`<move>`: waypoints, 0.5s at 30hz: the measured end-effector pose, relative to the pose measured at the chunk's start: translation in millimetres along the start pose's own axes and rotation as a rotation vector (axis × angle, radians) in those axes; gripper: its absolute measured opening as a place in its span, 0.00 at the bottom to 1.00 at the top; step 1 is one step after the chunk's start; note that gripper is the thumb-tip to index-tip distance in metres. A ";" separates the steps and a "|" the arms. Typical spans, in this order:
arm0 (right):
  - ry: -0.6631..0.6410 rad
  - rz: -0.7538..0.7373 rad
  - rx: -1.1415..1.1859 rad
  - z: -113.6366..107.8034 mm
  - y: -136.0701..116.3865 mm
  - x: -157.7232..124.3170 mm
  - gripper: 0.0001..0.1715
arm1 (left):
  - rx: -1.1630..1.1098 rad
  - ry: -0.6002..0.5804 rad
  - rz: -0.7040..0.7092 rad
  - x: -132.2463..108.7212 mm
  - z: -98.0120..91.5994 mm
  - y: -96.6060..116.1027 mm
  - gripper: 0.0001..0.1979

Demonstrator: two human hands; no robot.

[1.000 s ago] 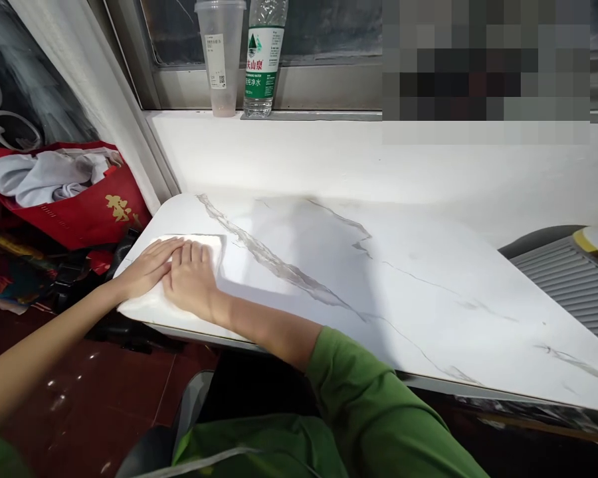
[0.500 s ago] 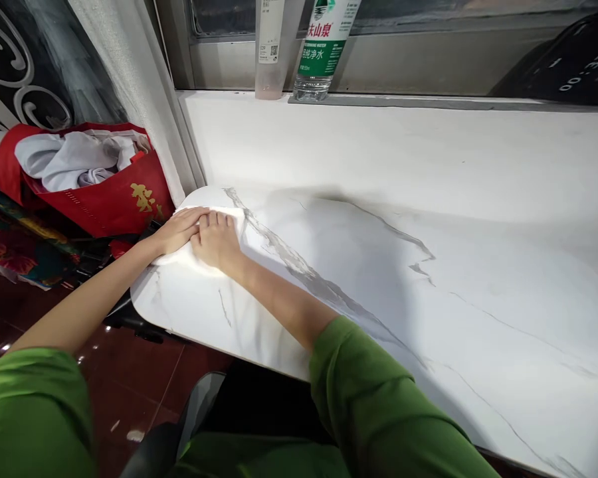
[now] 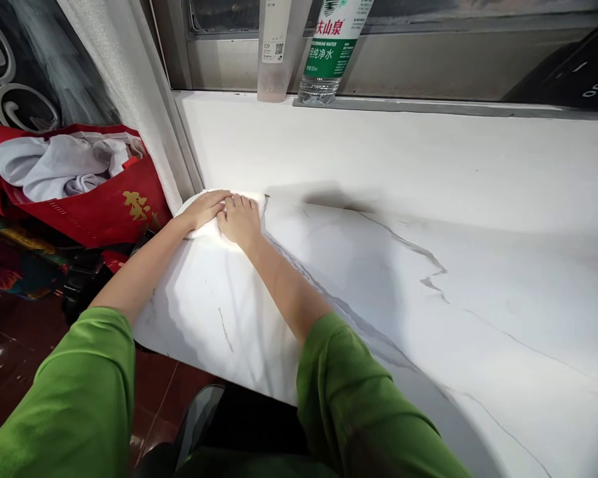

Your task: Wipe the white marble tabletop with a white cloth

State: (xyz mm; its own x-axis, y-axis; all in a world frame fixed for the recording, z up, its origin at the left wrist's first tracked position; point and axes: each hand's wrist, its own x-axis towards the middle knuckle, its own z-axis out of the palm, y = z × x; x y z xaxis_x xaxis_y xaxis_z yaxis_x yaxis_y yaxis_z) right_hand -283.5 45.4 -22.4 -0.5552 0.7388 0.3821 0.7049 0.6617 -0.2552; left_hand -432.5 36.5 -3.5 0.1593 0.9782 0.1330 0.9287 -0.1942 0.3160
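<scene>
A white cloth (image 3: 212, 232) lies spread at the far left corner of a white marble-patterned table (image 3: 329, 265). On top of it rests my left hand (image 3: 205, 210), palm down, with its fingers stretched flat toward the right. Beside it, my right hand (image 3: 240, 220) also presses flat on the cloth, its fingers pointing away from me. The fingertips of both hands nearly meet or touch. Parts of the cloth are hidden beneath them.
A red bag (image 3: 104, 216) with pale fabric (image 3: 60, 162) in it stands left of the table, by a light curtain (image 3: 119, 86). On the window ledge stand a water bottle (image 3: 326, 60) and a translucent container (image 3: 273, 73). A dark object (image 3: 578, 73) sits far right.
Both hands and the cloth have slid away from me and a little to the right, to the table's back left corner. The camera view has shifted slightly.
</scene>
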 end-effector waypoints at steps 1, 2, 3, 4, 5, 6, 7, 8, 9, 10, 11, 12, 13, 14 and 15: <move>-0.005 -0.010 0.003 -2.2 -0.5 -5.0 0.28 | 0.003 0.003 -0.011 -5.7 0.4 4.2 0.27; -0.009 -0.021 0.008 -5.1 -1.1 -11.1 0.28 | 0.008 0.006 -0.019 -12.3 0.8 9.6 0.27; -0.011 -0.032 0.013 -8.7 -1.9 -18.5 0.27 | 0.016 0.007 -0.022 -19.8 1.2 16.4 0.27; -0.011 -0.044 0.018 -12.8 -2.7 -27.1 0.27 | 0.028 0.004 -0.021 -28.0 1.7 24.1 0.27; -0.012 -0.055 0.021 -17.5 -3.6 -36.7 0.27 | 0.042 -0.002 -0.020 -37.1 2.4 32.6 0.27; -0.014 -0.064 0.021 -22.5 -4.7 -47.2 0.26 | 0.059 -0.010 -0.019 -46.9 3.3 41.6 0.27; -0.018 -0.073 0.019 -27.8 -5.9 -58.4 0.27 | 0.075 -0.018 -0.021 -57.3 4.4 50.8 0.28; -0.025 -0.081 0.014 -33.2 -7.4 -70.2 0.27 | 0.090 -0.026 -0.026 -68.3 5.8 60.1 0.28; -0.033 -0.092 0.009 -38.5 -8.9 -82.3 0.28 | 0.103 -0.032 -0.028 -79.7 7.4 69.2 0.28; -0.041 -0.108 0.004 -43.7 -10.6 -94.6 0.28 | 0.115 -0.034 -0.028 -91.5 9.0 78.1 0.28; -0.046 -0.129 0.000 -48.5 -12.2 -106.9 0.29 | 0.126 -0.031 -0.025 -103.4 10.8 86.7 0.28; -0.047 -0.152 -0.003 -52.8 -13.8 -119.0 0.29 | 0.135 -0.027 -0.021 -115.3 12.6 94.9 0.28; -0.046 -0.174 -0.004 -56.8 -15.3 -130.7 0.29 | 0.141 -0.021 -0.017 -127.0 14.3 102.9 0.28; -0.044 -0.196 -0.004 -60.3 -16.6 -141.8 0.29 | 0.145 -0.015 -0.015 -138.1 16.0 110.5 0.28; -0.043 -0.216 -0.001 -63.6 -17.8 -152.0 0.29 | 0.146 -0.010 -0.016 -148.6 17.6 117.7 0.28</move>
State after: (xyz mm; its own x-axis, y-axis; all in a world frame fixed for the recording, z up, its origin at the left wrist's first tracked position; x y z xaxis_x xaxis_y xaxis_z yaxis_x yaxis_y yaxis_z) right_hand -183.6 -86.8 -19.4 -0.7114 0.5848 0.3897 0.5682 0.8050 -0.1706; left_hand -341.1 -130.5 -2.6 0.1470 0.9819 0.1191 0.9699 -0.1667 0.1777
